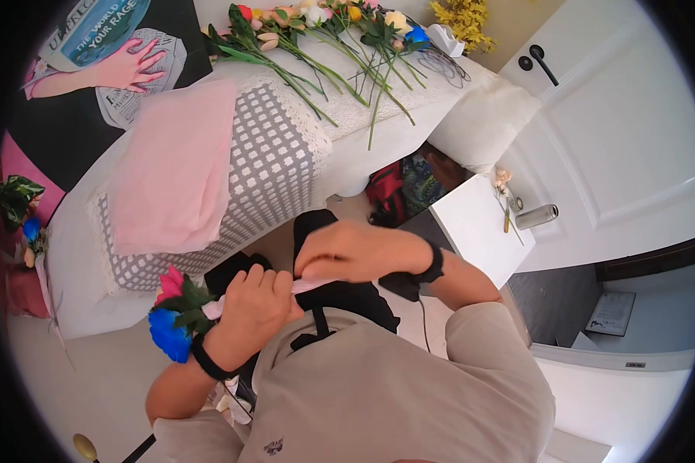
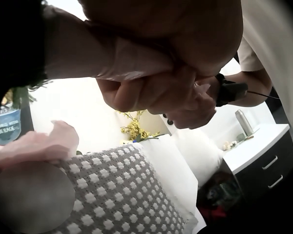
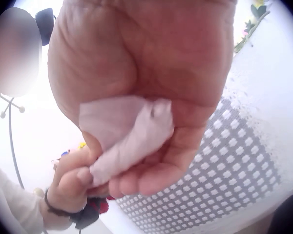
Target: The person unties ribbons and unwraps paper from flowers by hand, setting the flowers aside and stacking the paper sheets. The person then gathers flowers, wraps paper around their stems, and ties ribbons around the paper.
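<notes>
Locate the wrapped stem (image 1: 309, 285) between the two grips, in front of the torso and above the dark trousers (image 1: 371, 307). Note the left grip (image 1: 256, 309) clasped round the stem, with the pink flower (image 1: 170, 284), blue flower (image 1: 168, 336) and green leaves (image 1: 197, 299) projecting at the outer end, just beside the wrist. Note the right grip (image 1: 351, 251) curled about the opposite end, pale pink wrap lying across the fingers. Treat the loose flap (image 3: 110, 117) of that wrap as the chief weak point: probably prone to unrolling if let go before being pressed down. Avoid uneven twisting between the grips (likely result: wrinkled covering or a bent stem inside). Avoid oversqueezing on the left side; expect possible creasing of the thin wrap under concentrated pressure. Relax neither grip abruptly, given a likely slip of the stem and a drop toward the lap. Guard the blue flower against the black wristband (image 1: 210, 361); expect crushed petals from any inward bend of the wrist. Keep the cable (image 1: 425, 324) below the right wrist device (image 1: 401, 287) free of the work, to prevent a snag during wide turns.
</notes>
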The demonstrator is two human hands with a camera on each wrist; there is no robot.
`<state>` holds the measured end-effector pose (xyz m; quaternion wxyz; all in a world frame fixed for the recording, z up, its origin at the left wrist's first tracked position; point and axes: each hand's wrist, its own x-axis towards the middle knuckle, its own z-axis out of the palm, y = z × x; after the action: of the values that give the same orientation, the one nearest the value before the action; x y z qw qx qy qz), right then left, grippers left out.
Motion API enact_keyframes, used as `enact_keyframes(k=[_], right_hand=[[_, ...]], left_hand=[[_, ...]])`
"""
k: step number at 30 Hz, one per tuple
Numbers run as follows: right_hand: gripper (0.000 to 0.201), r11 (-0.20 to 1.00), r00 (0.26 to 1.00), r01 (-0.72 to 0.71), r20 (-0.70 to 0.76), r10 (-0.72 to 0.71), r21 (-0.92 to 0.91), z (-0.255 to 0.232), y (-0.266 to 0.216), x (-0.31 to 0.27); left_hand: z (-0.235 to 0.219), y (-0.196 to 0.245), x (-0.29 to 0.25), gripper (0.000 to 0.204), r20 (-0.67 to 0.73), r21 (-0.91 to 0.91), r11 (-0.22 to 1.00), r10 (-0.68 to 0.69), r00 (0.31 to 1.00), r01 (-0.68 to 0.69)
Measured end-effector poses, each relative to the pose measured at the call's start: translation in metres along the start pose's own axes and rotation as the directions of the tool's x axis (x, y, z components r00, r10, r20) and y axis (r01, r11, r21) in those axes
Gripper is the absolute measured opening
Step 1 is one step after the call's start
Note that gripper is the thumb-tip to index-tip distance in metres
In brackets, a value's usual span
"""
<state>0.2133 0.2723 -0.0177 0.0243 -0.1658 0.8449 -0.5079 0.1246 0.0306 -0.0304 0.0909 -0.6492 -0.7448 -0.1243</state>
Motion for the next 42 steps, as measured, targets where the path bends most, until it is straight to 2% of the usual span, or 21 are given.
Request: enact_keyframes(k=[1, 3, 5, 7, 9, 12, 15, 17, 18, 24, 26, 27, 30, 31, 33, 34, 37, 39, 40, 41, 42], right_hand=[[0.024, 0.996, 0.987, 0.067, -0.145, -0.074, -0.054, -0.011, 0.003, -0.006], [0.019, 0.969, 0.905, -0.238, -0.376, 0.198, -0.063, -0.053, 0.002, -0.021], [0.017, 0.927, 0.663, -0.34, -0.739, 0.12, -0.155, -0.099, 0.04, -0.037], [0.014, 0.819, 0.502, -0.483, -0.864, -0.03, -0.309, -0.162, 0.067, -0.055], [0.018, 0.669, 0.403, -0.639, -0.906, -0.129, -0.38, -0.221, 0.095, -0.071], [0.028, 0.53, 0.409, -0.732, -0.898, -0.161, -0.428, -0.283, 0.125, -0.085], [0.035, 0.441, 0.37, -0.836, -0.929, 0.013, -0.327, -0.311, 0.139, -0.079], [0.038, 0.367, 0.324, -0.902, -0.92, 0.223, -0.228, -0.32, 0.15, -0.075], [0.038, 0.366, 0.324, -0.902, -0.919, 0.223, -0.229, -0.326, 0.16, -0.075], [0.035, 0.363, 0.321, -0.894, -0.941, 0.112, -0.262, -0.326, 0.166, -0.074], [0.032, 0.507, 0.29, -0.796, -0.944, -0.159, -0.33, -0.316, 0.141, -0.07], [0.032, 0.509, 0.298, -0.792, -0.941, -0.158, -0.336, -0.307, 0.126, -0.066], [0.022, 0.895, 0.354, -0.301, -0.91, -0.217, -0.33, -0.257, 0.062, -0.043], [0.018, 0.961, 0.401, -0.084, -0.892, -0.209, -0.262, -0.238, 0.042, -0.033], [0.01, 0.994, 0.453, 0.045, -0.884, -0.111, -0.102, -0.192, -0.009, -0.014], [0.01, 0.995, 0.472, 0.059, -0.876, -0.099, -0.081, -0.167, -0.03, -0.006], [0.005, 0.991, 0.66, 0.09, -0.751, 0.016, 0.1, -0.1, -0.063, 0.015], [0.005, 0.966, 0.82, -0.055, -0.54, 0.189, 0.254, -0.064, -0.084, 0.025], [0.005, 0.959, 0.862, 0.012, -0.489, 0.133, 0.282, -0.042, -0.082, 0.033], [0.005, 0.968, 0.899, -0.077, -0.404, 0.171, 0.238, -0.029, -0.083, 0.037], [0.007, 0.969, 0.926, -0.042, -0.354, 0.128, 0.242, -0.014, -0.076, 0.041]], left_hand=[[0.004, -0.001, -0.002, 0.027, -0.022, -0.03, 0.999, -0.033, 0.999, 0.033], [0.011, -0.004, -0.009, 0.027, -0.044, -0.064, 0.996, -0.066, 0.997, 0.063], [0.015, -0.004, -0.023, 0.025, -0.033, -0.111, 0.97, -0.222, 0.975, 0.217], [0.015, -0.001, -0.033, 0.022, -0.017, -0.174, 0.939, -0.304, 0.952, 0.297], [0.017, 0.0, -0.042, 0.019, 0.004, -0.234, 0.898, -0.383, 0.924, 0.373], [0.022, 0.003, -0.052, 0.017, 0.047, -0.25, 0.839, -0.488, 0.872, 0.483], [0.022, 0.006, -0.052, 0.016, 0.047, -0.265, 0.814, -0.525, 0.85, 0.518], [0.018, 0.006, -0.051, 0.016, 0.063, -0.265, 0.806, -0.534, 0.843, 0.529], [0.017, 0.006, -0.05, 0.016, 0.063, -0.266, 0.805, -0.534, 0.843, 0.53], [0.009, -0.003, -0.045, 0.015, 0.057, -0.275, 0.8, -0.54, 0.84, 0.533], [0.004, -0.009, -0.041, 0.015, 0.07, -0.296, 0.796, -0.533, 0.843, 0.528], [0.001, -0.011, -0.036, 0.015, 0.07, -0.297, 0.792, -0.54, 0.839, 0.534], [-0.007, -0.013, -0.018, 0.016, 0.077, -0.395, 0.808, -0.445, 0.892, 0.437], [-0.008, -0.012, -0.01, 0.016, 0.057, -0.414, 0.816, -0.418, 0.907, 0.403], [-0.012, -0.011, 0.006, 0.016, 0.021, -0.452, 0.821, -0.382, 0.924, 0.349], [-0.015, -0.012, 0.014, 0.016, 0.0, -0.474, 0.819, -0.367, 0.93, 0.323], [-0.02, -0.016, 0.027, 0.016, -0.048, -0.504, 0.806, -0.385, 0.922, 0.31], [-0.021, -0.019, 0.029, 0.016, -0.08, -0.473, 0.819, -0.407, 0.91, 0.325], [-0.022, -0.021, 0.027, 0.017, -0.116, -0.445, 0.838, -0.404, 0.907, 0.316], [-0.024, -0.023, 0.024, 0.017, -0.119, -0.435, 0.835, -0.425, 0.898, 0.337], [-0.024, -0.023, 0.019, 0.018, -0.113, -0.465, 0.81, -0.455, 0.883, 0.357]])
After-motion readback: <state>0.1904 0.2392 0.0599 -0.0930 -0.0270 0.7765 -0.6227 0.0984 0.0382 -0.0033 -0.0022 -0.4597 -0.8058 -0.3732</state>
